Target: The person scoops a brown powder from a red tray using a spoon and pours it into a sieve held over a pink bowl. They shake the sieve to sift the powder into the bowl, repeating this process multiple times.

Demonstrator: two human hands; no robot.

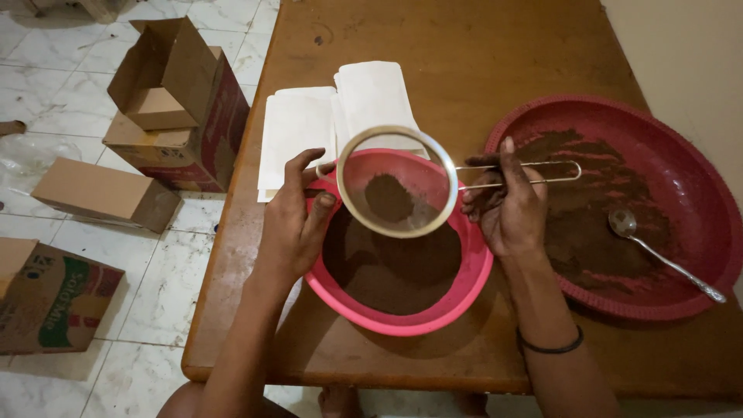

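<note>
a home workroom: worn wooden table (464,70), marble-tiled floor (46,62), open cardboard boxes (174,108) alongside

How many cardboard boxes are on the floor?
4 in view: an open box beside the table, a flat closed box below it, a printed box at lower left, and a corner at the top edge. More may be hidden.

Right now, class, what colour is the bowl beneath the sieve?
Bright pink; the bowl holds dark brown powder, seen best in the head view.
</note>
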